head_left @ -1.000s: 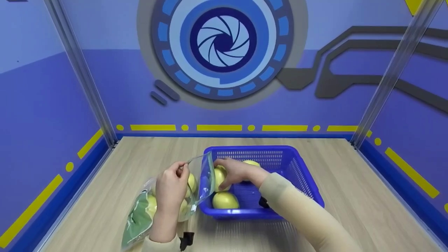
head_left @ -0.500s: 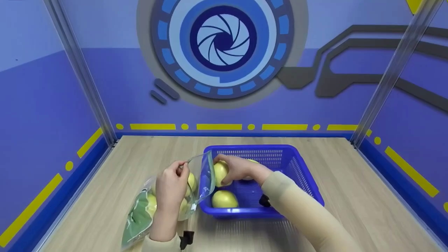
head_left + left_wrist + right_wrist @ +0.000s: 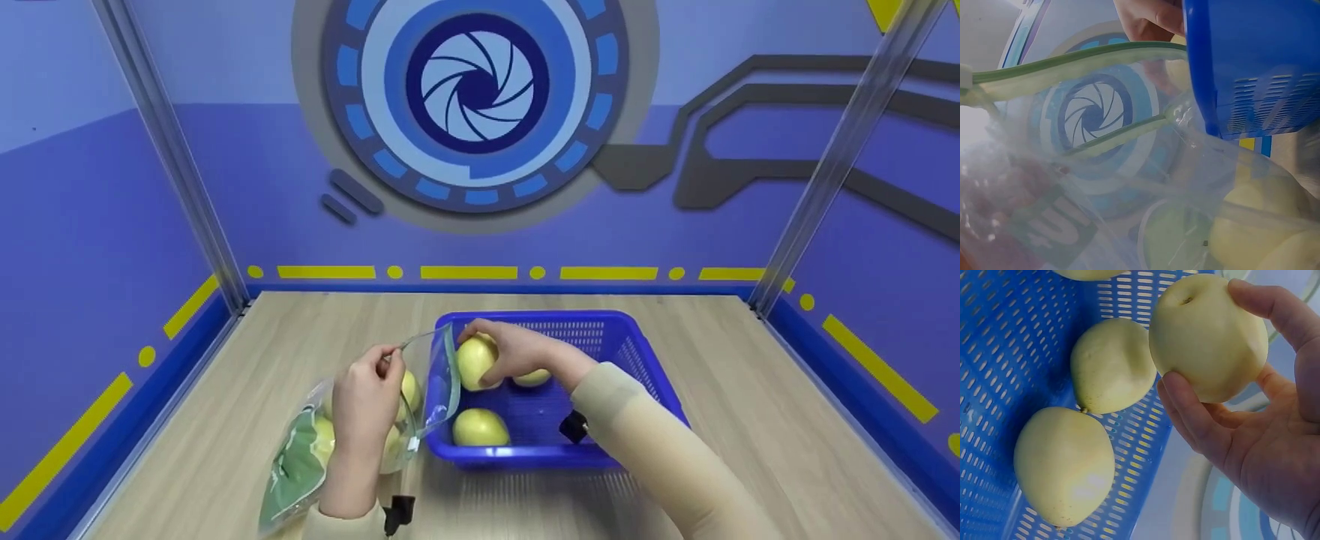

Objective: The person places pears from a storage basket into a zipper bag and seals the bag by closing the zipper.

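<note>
My right hand (image 3: 517, 351) grips a pale yellow pear (image 3: 477, 364) over the left part of the blue basket. The right wrist view shows thumb and fingers around this pear (image 3: 1207, 337), its dimpled end facing the camera. My left hand (image 3: 367, 397) pinches the rim of a clear zip bag (image 3: 294, 472) with a green print, and its mouth gapes toward the basket. Several pears (image 3: 1258, 222) lie inside the bag. Another pear (image 3: 480, 428) rests at the basket's front left, and one more (image 3: 532, 378) is partly hidden behind my right hand.
The blue perforated basket (image 3: 570, 456) stands on a wooden table (image 3: 750, 420), right beside the bag. Patterned panels (image 3: 480, 251) enclose the back and sides, with metal posts (image 3: 180, 165) at the corners. In the right wrist view more pears (image 3: 1064, 467) lie in the basket.
My right hand has lifted the pear from the basket's left side and shifted slightly up and right with it. The pear behind has come more into view. My left hand and the bag stay put.
</note>
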